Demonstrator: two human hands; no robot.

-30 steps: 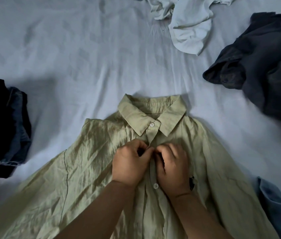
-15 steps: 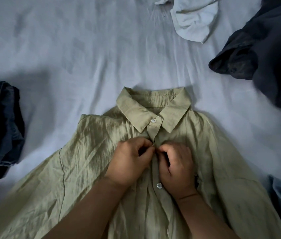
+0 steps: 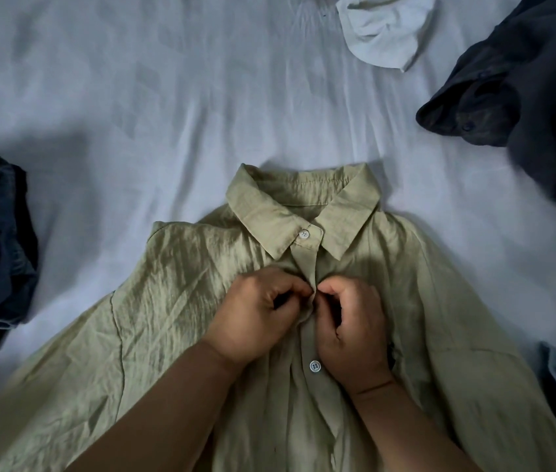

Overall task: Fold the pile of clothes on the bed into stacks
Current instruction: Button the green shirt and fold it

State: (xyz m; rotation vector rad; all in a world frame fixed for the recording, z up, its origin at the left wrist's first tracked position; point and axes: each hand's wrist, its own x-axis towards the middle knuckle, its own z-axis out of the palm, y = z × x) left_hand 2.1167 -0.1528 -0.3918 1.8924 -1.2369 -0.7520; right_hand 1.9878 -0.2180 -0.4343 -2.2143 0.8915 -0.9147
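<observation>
Two arms show over the shirt (image 3: 184, 284), each seen from forearm to hand. The left forearm (image 3: 174, 413) and right forearm (image 3: 406, 430) are bare along all their visible length, smooth and full in outline, widening away from the wrists. The left hand (image 3: 256, 315) and right hand (image 3: 351, 332) are bare as well, backs and knuckles uncovered. A thin dark line (image 3: 372, 387) crosses the right wrist, just right of the shirt's lower button; whether it is a thread, a band or a crease cannot be told. The nails are too dim to make out
</observation>
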